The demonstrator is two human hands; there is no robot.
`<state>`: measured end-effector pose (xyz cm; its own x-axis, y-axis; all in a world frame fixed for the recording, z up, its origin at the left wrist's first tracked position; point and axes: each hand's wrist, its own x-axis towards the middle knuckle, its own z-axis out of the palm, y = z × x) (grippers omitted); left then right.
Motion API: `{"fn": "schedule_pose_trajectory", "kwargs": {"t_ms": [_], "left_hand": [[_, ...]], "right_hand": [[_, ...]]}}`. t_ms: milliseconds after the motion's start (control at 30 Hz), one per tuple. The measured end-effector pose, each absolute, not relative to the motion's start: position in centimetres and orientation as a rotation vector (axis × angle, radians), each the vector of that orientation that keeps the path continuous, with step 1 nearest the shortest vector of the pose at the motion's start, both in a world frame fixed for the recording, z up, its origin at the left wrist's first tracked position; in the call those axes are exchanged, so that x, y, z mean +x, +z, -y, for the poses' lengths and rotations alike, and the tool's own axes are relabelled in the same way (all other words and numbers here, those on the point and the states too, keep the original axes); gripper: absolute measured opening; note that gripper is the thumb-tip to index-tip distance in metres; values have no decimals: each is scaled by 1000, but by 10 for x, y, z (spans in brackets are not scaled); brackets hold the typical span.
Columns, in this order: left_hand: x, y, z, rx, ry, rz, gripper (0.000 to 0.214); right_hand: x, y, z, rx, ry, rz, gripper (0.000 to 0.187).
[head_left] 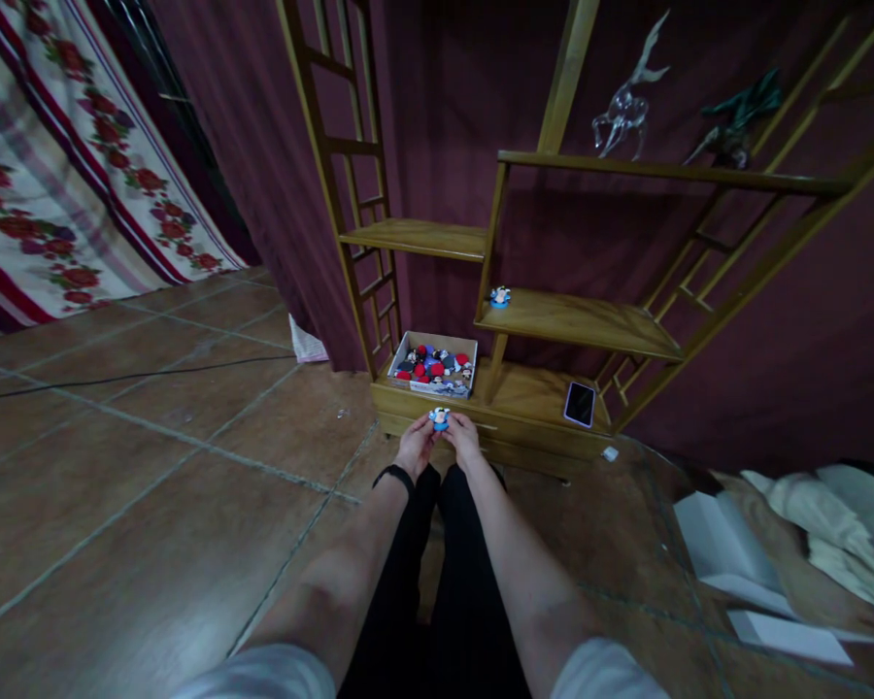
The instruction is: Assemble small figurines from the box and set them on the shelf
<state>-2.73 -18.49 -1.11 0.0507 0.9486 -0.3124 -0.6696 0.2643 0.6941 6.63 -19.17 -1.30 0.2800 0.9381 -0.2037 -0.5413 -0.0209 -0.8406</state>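
Observation:
Between my two hands, in front of the shelf's drawers, is a small blue-and-white figurine (439, 418). My left hand (414, 445) grips it from the left side, and my right hand (464, 437) from the right, fingertips pressed to its edges. Just beyond them, a white cardboard box (402, 385) on the shelf's base holds several small figurines (437, 367), many with red parts. A similar blue-and-white figurine (499, 297) stands at the left end of the middle shelf board (583, 320).
The wooden shelf unit (415, 237) has a phone or small tablet (580, 404) on its base at right. A glass deer figure (626, 112) and a dark green ornament (739, 121) stand on top. White boxes (728, 544) lie on the floor at right; a cable (138, 375) crosses the tiles.

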Motion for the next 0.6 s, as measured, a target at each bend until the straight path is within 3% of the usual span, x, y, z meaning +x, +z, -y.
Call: {"fn": "schedule_pose_trajectory", "kwargs": {"t_ms": [600], "left_hand": [[-16, -19, 186, 360, 1397, -925, 25]], "right_hand": [[67, -22, 185, -1053, 1270, 492, 21]]}}
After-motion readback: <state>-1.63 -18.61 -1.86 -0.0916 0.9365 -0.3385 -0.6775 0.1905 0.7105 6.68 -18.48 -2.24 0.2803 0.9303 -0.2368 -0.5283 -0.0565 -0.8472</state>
